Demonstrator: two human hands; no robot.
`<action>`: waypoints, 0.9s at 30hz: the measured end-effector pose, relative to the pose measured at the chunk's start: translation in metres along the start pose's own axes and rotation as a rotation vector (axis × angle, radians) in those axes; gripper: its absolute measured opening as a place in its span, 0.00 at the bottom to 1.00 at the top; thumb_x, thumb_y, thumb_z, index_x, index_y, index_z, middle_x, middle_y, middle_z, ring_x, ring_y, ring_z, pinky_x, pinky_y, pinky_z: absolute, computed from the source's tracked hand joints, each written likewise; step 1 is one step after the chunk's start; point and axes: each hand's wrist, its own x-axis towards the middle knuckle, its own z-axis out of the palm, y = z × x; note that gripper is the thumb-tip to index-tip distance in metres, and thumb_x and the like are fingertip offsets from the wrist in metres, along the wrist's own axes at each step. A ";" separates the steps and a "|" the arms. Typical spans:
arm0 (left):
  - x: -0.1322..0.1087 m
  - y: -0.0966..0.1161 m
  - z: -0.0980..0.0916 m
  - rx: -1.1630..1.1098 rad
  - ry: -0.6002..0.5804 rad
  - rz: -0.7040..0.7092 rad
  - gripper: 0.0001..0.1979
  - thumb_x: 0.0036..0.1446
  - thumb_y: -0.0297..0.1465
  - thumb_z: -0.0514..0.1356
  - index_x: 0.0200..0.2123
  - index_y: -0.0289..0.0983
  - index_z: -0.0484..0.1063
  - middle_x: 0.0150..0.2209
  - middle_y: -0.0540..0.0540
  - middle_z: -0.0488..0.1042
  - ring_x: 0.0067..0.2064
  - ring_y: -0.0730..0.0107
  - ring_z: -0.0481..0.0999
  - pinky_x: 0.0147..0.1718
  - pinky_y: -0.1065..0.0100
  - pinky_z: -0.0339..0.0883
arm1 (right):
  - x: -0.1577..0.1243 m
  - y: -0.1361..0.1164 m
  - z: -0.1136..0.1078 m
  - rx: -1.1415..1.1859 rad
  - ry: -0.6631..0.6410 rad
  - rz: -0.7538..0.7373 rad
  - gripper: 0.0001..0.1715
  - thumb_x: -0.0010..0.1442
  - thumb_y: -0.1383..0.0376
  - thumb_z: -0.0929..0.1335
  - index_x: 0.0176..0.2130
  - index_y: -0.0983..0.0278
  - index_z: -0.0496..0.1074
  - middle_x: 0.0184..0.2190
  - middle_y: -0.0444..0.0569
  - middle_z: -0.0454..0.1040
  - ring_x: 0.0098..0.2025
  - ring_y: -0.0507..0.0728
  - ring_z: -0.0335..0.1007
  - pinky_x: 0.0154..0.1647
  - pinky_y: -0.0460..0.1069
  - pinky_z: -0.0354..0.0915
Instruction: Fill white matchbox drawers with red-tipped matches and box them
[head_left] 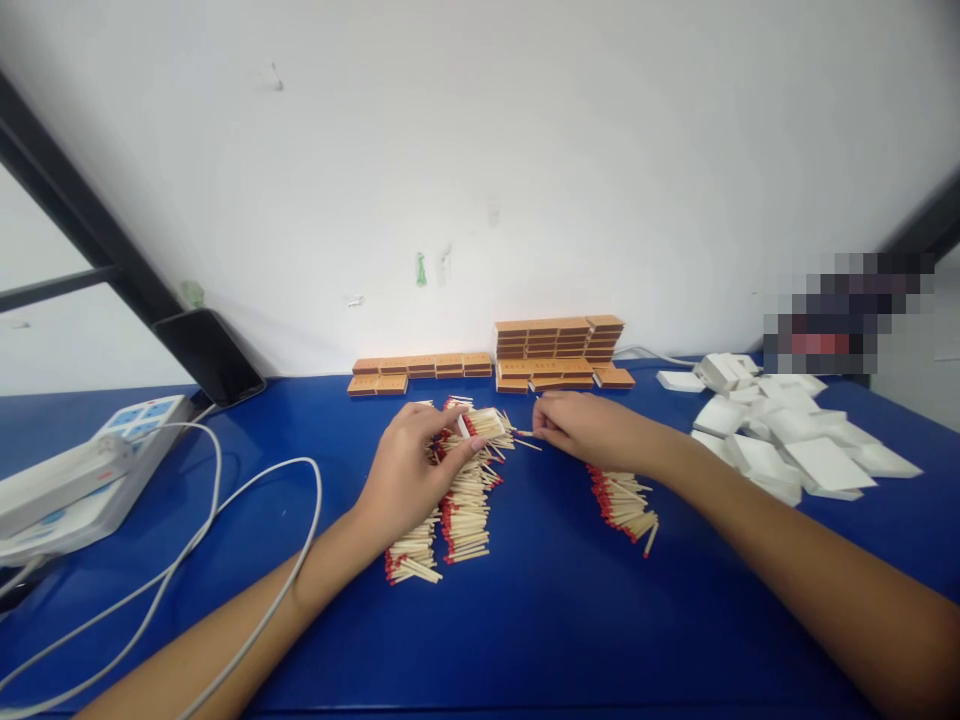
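Observation:
My left hand [409, 462] is closed around a small white matchbox tray [463, 427], thumb on the near side and fingers on the far side. Red-tipped matches lie inside the tray. Just to its right, the closed fingers of my right hand [579, 424] pinch a match [525, 433] that points toward the tray. Under and in front of my left hand spread two rows of loose matches, a right row [466, 515] and a left row [415, 553], partly hidden by the hand. Another heap of matches [621, 502] lies below my right wrist.
Orange-brown matchboxes stand against the wall, in a taller stack [559, 340] and a lower row [420, 367]. White trays [814, 430] are heaped at right. On the left are a white power strip [161, 415], a looping white cable [217, 470] and a black phone-like slab [208, 355].

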 end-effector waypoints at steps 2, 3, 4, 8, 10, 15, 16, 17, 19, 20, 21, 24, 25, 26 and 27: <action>-0.001 0.000 0.000 -0.001 0.001 -0.002 0.16 0.66 0.40 0.67 0.54 0.42 0.80 0.39 0.44 0.81 0.45 0.56 0.77 0.45 0.57 0.70 | -0.001 -0.004 -0.008 0.019 0.042 0.007 0.08 0.68 0.64 0.64 0.35 0.61 0.69 0.36 0.53 0.76 0.37 0.60 0.71 0.36 0.53 0.62; -0.001 0.000 0.001 -0.002 0.001 -0.003 0.17 0.66 0.41 0.67 0.54 0.42 0.80 0.39 0.44 0.81 0.45 0.56 0.76 0.45 0.57 0.70 | -0.001 -0.008 -0.011 0.042 0.068 0.005 0.08 0.68 0.63 0.63 0.36 0.61 0.69 0.36 0.53 0.76 0.37 0.60 0.71 0.36 0.53 0.62; -0.001 0.000 0.001 -0.003 -0.003 -0.001 0.17 0.66 0.41 0.67 0.54 0.41 0.80 0.39 0.44 0.81 0.45 0.56 0.76 0.45 0.57 0.69 | -0.002 -0.014 -0.015 0.076 0.094 -0.004 0.09 0.69 0.63 0.63 0.37 0.61 0.69 0.36 0.53 0.75 0.37 0.59 0.71 0.36 0.53 0.62; -0.002 0.004 0.002 -0.024 -0.030 0.022 0.17 0.66 0.42 0.67 0.52 0.40 0.80 0.37 0.45 0.81 0.41 0.58 0.76 0.44 0.58 0.69 | -0.007 -0.040 -0.014 0.216 0.165 -0.088 0.10 0.72 0.61 0.62 0.41 0.61 0.69 0.38 0.50 0.75 0.37 0.57 0.69 0.38 0.51 0.62; -0.002 0.007 0.002 -0.036 -0.042 0.035 0.16 0.67 0.42 0.66 0.52 0.40 0.80 0.37 0.45 0.81 0.41 0.59 0.77 0.44 0.58 0.69 | -0.008 -0.049 -0.007 0.214 0.194 -0.129 0.10 0.73 0.61 0.61 0.41 0.61 0.69 0.39 0.50 0.74 0.37 0.56 0.69 0.38 0.51 0.62; -0.002 0.008 0.002 -0.054 -0.050 0.034 0.15 0.66 0.41 0.67 0.52 0.41 0.81 0.38 0.45 0.81 0.42 0.58 0.76 0.44 0.58 0.69 | -0.007 -0.048 -0.002 0.172 0.253 -0.192 0.10 0.73 0.62 0.61 0.42 0.61 0.69 0.40 0.50 0.74 0.38 0.56 0.69 0.39 0.51 0.61; -0.002 0.007 0.002 -0.052 -0.043 0.023 0.15 0.66 0.41 0.67 0.52 0.41 0.81 0.38 0.45 0.81 0.42 0.58 0.76 0.44 0.58 0.69 | -0.007 -0.046 -0.004 0.170 0.278 -0.179 0.10 0.73 0.62 0.61 0.42 0.61 0.70 0.39 0.50 0.75 0.38 0.56 0.70 0.40 0.51 0.62; -0.002 0.006 0.002 -0.046 -0.033 0.012 0.15 0.66 0.41 0.67 0.52 0.41 0.80 0.38 0.45 0.81 0.43 0.57 0.76 0.44 0.58 0.69 | -0.006 -0.044 -0.006 0.160 0.306 -0.158 0.10 0.73 0.62 0.61 0.42 0.61 0.70 0.38 0.49 0.75 0.38 0.57 0.70 0.40 0.51 0.61; -0.001 0.004 0.002 -0.027 -0.012 -0.007 0.14 0.66 0.40 0.67 0.51 0.42 0.81 0.38 0.45 0.82 0.44 0.56 0.77 0.45 0.57 0.69 | -0.004 -0.040 -0.009 0.113 0.337 -0.100 0.09 0.71 0.63 0.63 0.39 0.61 0.71 0.35 0.49 0.75 0.37 0.57 0.70 0.38 0.51 0.61; -0.001 0.003 0.001 -0.017 -0.003 -0.017 0.13 0.66 0.40 0.67 0.50 0.42 0.81 0.38 0.45 0.82 0.44 0.56 0.77 0.45 0.57 0.69 | -0.003 -0.038 -0.009 0.087 0.325 -0.070 0.08 0.69 0.64 0.64 0.38 0.61 0.72 0.35 0.49 0.75 0.37 0.57 0.70 0.38 0.51 0.60; 0.000 0.002 0.001 -0.009 0.006 -0.027 0.12 0.66 0.40 0.67 0.49 0.42 0.81 0.38 0.45 0.82 0.44 0.56 0.77 0.46 0.56 0.69 | -0.002 -0.037 -0.008 0.065 0.298 -0.044 0.08 0.68 0.64 0.65 0.37 0.61 0.72 0.34 0.49 0.76 0.36 0.57 0.70 0.37 0.51 0.60; 0.001 0.001 0.000 0.003 0.028 -0.055 0.11 0.65 0.40 0.68 0.48 0.42 0.81 0.39 0.46 0.82 0.45 0.56 0.77 0.46 0.56 0.70 | 0.000 -0.036 -0.001 0.032 0.164 0.011 0.08 0.66 0.63 0.67 0.34 0.61 0.73 0.34 0.49 0.77 0.36 0.57 0.70 0.36 0.51 0.59; 0.001 0.001 0.000 0.006 0.033 -0.061 0.11 0.65 0.40 0.68 0.48 0.42 0.81 0.39 0.46 0.82 0.45 0.55 0.77 0.47 0.56 0.70 | 0.001 -0.037 0.002 0.024 0.128 0.026 0.09 0.66 0.62 0.68 0.34 0.61 0.73 0.34 0.49 0.77 0.36 0.57 0.70 0.36 0.51 0.59; 0.002 0.001 0.000 0.009 0.034 -0.065 0.12 0.65 0.40 0.68 0.48 0.42 0.81 0.40 0.46 0.82 0.46 0.55 0.77 0.47 0.56 0.70 | 0.001 -0.037 0.005 0.017 0.102 0.037 0.09 0.66 0.60 0.68 0.34 0.61 0.73 0.34 0.49 0.77 0.36 0.57 0.71 0.36 0.51 0.59; 0.002 0.001 0.000 0.010 0.036 -0.065 0.12 0.65 0.40 0.68 0.49 0.42 0.81 0.40 0.46 0.82 0.46 0.55 0.77 0.47 0.56 0.70 | 0.001 -0.038 0.007 0.010 0.083 0.044 0.09 0.67 0.60 0.69 0.34 0.61 0.73 0.35 0.49 0.77 0.36 0.57 0.71 0.36 0.51 0.58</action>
